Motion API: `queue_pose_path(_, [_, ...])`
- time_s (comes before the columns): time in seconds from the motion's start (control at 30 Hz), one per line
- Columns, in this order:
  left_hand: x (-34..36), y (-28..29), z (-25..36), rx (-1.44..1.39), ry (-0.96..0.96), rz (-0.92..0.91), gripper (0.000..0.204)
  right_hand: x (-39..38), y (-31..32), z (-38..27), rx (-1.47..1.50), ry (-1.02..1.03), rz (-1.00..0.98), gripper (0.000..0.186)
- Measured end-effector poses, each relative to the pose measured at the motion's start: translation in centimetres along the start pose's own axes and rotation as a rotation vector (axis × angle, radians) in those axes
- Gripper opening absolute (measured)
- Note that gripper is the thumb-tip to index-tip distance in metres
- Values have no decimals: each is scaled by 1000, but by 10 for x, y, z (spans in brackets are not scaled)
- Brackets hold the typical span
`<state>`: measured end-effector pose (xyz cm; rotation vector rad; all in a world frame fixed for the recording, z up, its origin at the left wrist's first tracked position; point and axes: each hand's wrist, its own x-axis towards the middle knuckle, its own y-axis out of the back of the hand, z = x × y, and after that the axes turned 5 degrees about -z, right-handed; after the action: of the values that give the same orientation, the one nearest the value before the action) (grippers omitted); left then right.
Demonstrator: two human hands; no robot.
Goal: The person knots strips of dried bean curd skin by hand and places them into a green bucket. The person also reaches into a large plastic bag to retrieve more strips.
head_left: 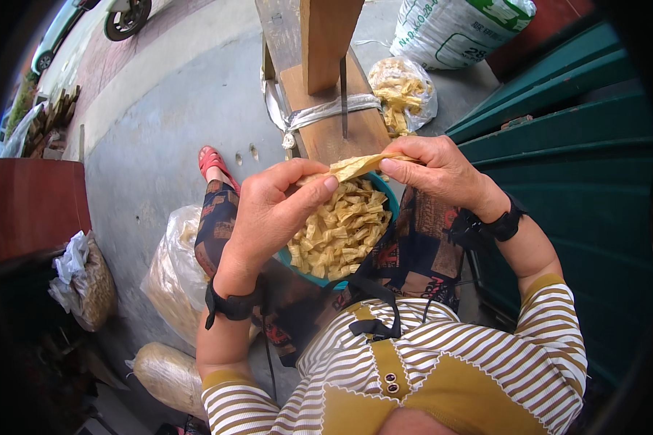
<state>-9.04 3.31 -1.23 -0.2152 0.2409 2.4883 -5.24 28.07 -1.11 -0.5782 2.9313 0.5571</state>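
Observation:
Both my hands hold a dry, pale yellow husk-like strip (359,167), stretched sideways between them. My left hand (270,206) pinches its left end between thumb and fingers. My right hand (446,170) is closed on the other end, thumb underneath. Right below, a teal basin (394,204) sits between my knees, heaped with short folded yellow pieces (337,233). Just beyond my hands is a wooden bench (319,141) with a thick upright wooden post (325,47). In front of the post stands a thin dark metal bar (343,109); white cloth (326,111) is tied around the bench.
A clear bag of yellow strips (413,94) and a white-and-green sack (446,36) stand beyond the bench, at right. Dark green panels (573,148) line my right side. Filled plastic bags (174,264) lie at left. A red sandal (214,161) is beside the bench.

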Motion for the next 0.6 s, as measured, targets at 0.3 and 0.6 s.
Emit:
queue_pose_path(0.3, [46, -13, 0, 183, -199, 306, 19, 22, 2, 11, -100, 95, 314, 22])
queue_pose_path(0.6, [56, -25, -2, 410, -163, 428, 19, 35, 0, 9, -593, 29, 354, 26])
